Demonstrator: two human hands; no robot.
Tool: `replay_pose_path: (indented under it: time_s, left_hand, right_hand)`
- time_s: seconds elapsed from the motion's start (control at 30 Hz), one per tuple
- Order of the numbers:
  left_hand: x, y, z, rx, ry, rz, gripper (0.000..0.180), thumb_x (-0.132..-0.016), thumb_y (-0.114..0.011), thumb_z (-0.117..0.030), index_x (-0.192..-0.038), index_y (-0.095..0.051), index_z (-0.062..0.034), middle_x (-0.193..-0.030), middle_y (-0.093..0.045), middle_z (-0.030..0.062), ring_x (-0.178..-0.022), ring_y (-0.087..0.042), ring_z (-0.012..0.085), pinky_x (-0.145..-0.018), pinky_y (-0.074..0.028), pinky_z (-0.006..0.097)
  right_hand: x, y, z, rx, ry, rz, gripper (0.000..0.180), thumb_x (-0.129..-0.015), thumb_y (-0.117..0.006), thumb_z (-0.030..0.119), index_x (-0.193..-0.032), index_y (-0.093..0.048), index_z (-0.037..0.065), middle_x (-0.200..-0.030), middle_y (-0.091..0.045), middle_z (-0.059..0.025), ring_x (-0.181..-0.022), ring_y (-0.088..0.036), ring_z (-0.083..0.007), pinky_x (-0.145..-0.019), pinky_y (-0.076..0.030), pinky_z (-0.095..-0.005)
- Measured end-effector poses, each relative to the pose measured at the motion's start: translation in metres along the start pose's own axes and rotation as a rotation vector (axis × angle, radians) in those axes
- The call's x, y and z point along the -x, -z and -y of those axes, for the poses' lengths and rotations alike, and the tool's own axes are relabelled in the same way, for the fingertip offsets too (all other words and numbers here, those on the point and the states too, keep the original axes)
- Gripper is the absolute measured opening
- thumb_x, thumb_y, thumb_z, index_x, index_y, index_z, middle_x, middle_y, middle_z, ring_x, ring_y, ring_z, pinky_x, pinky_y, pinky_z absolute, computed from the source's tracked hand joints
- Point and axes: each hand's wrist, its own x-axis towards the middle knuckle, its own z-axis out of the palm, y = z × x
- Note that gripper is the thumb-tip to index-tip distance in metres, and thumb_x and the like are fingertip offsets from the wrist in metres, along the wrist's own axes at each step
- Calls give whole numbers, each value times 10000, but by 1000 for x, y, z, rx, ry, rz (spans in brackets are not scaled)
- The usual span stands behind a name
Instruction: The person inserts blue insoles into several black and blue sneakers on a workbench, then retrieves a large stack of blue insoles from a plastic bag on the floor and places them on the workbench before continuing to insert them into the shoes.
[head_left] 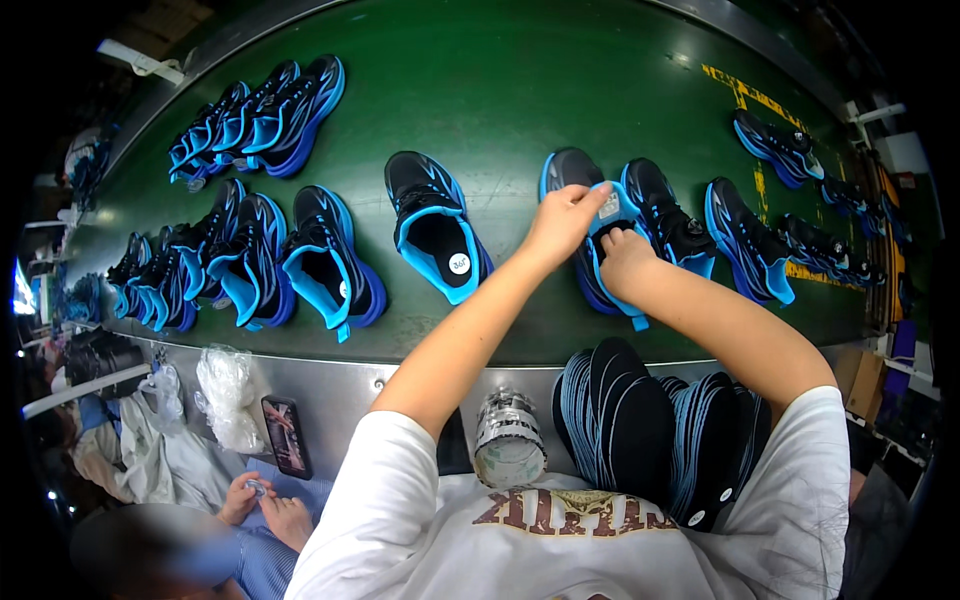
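Observation:
A black sneaker with bright blue lining point(572, 163) stands on the green belt in front of me, its toe pointing away. My left hand point(560, 222) pinches the sneaker's tongue point(613, 205), which has a pale label, and pulls it up. Into the sneaker's opening reaches my right hand point(628, 262); its fingertips are hidden inside, so what they touch cannot be seen. Close on the right is another black and blue sneaker point(655, 195). To the left, apart from my hands, sits a sneaker point(425, 185) with a round white sticker on its insole.
The green belt point(480, 90) carries several more sneakers at left and right. Along the metal edge, stacks of black insoles point(630, 420) and a clear, tape-like roll point(508, 440) lie near me. At lower left are a phone point(287, 436), a plastic bag point(230, 395) and another person's hands point(285, 518).

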Motion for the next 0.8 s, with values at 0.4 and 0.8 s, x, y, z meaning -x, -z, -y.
replay_pose_path:
  time_s: [0.4, 0.8]
  left_hand:
    - [5, -31, 26, -519, -665, -269, 353, -800, -561, -290, -928, -527, 37, -827, -570, 189, -754, -555, 339, -653, -447, 377]
    - [5, -28, 20, -665, -770, -178, 352, -781, -583, -279, -943, -520, 26, -746, -564, 164, -677, -554, 312, -604, -452, 365]
  right_hand:
    - [-39, -29, -9, -700, 71, -590, 301, -741, -430, 61, -1014, -546, 11, -1053, -524, -219, -981, -495, -307, -905, -348, -372]
    - [-62, -16, -10, -443, -89, -196, 267, -765, -424, 90, -977, -568, 20, -1055, -536, -199, -1000, -494, -301, -898, -346, -386]
